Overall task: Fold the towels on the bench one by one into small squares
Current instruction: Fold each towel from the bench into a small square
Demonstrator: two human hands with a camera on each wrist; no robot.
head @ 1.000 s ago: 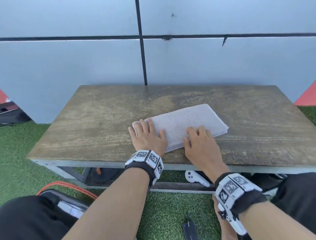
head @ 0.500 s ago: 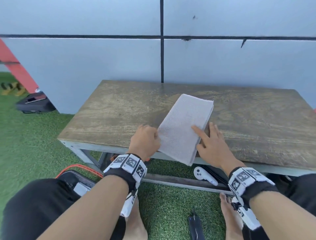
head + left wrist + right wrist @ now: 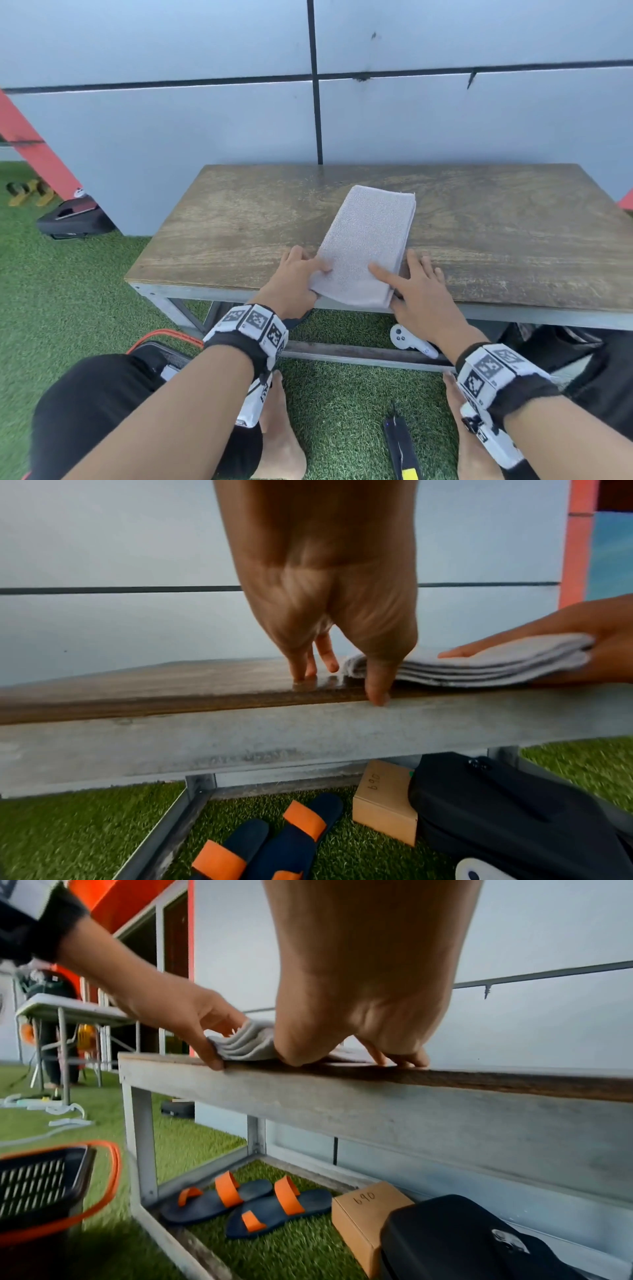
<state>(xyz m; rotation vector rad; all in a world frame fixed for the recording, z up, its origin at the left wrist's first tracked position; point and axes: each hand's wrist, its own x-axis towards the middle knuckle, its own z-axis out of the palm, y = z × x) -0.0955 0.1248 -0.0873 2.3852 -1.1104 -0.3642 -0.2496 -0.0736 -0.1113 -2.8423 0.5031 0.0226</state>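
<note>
One grey towel [image 3: 371,236], folded into a long layered strip, lies lengthwise on the wooden bench [image 3: 239,233], its near end just over the front edge. My left hand [image 3: 317,277] pinches the near left corner, index finger on top and thumb at the front. My right hand [image 3: 387,287] holds the near right corner, index finger on top, thumb under the edge, other fingers flat on the bench. The left wrist view shows the stacked layers of the towel [image 3: 479,666]; the right wrist view shows the towel [image 3: 246,1045] between both hands.
A grey wall stands right behind the bench. Under it lie a white controller [image 3: 411,341], sandals [image 3: 274,840], a cardboard box [image 3: 383,802] and a black bag [image 3: 565,346]. A black basket with an orange rim [image 3: 44,1183] sits at my left knee.
The towel has been turned from lying crosswise to lengthwise and slid a little further onto the bench. Both hands moved from pressing flat on it to holding its near corners.
</note>
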